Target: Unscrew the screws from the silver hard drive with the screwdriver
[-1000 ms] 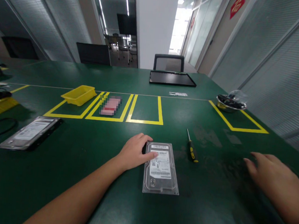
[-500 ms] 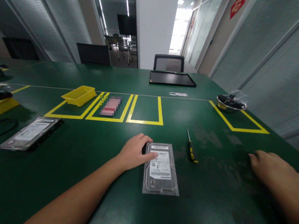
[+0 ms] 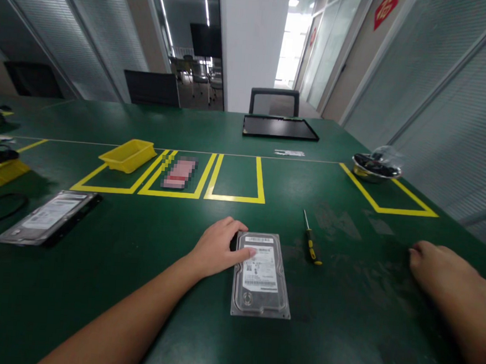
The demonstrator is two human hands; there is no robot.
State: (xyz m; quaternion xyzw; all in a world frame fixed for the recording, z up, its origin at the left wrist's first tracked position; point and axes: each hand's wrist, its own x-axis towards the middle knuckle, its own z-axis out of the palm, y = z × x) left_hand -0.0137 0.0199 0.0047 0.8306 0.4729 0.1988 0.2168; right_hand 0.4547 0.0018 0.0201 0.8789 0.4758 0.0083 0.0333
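Observation:
A silver hard drive (image 3: 259, 299) with a white label lies on the green table just in front of me. My left hand (image 3: 219, 247) is closed on its far left corner, thumb across the label and fingers over the far edge. Right of the drive, a black and yellow screwdriver (image 3: 313, 248) lies untouched, its tip pointing away. My right hand (image 3: 447, 274) rests at the far right with its fingers curled in, apart from the screwdriver; nothing shows in it. Another hard drive (image 3: 49, 218) lies at the left.
A yellow tray (image 3: 128, 156) and a blurred pink item (image 3: 180, 173) sit by yellow tape outlines (image 3: 236, 198). At the back lies a black flat panel (image 3: 280, 128). A metal bowl (image 3: 374, 173) with dark items stands at right, a filled yellow bin (image 3: 4, 172) and black cable at left.
My right hand has shifted slightly to the right, and its fingers look more curled. My left hand and the hard drive under it stay in place.

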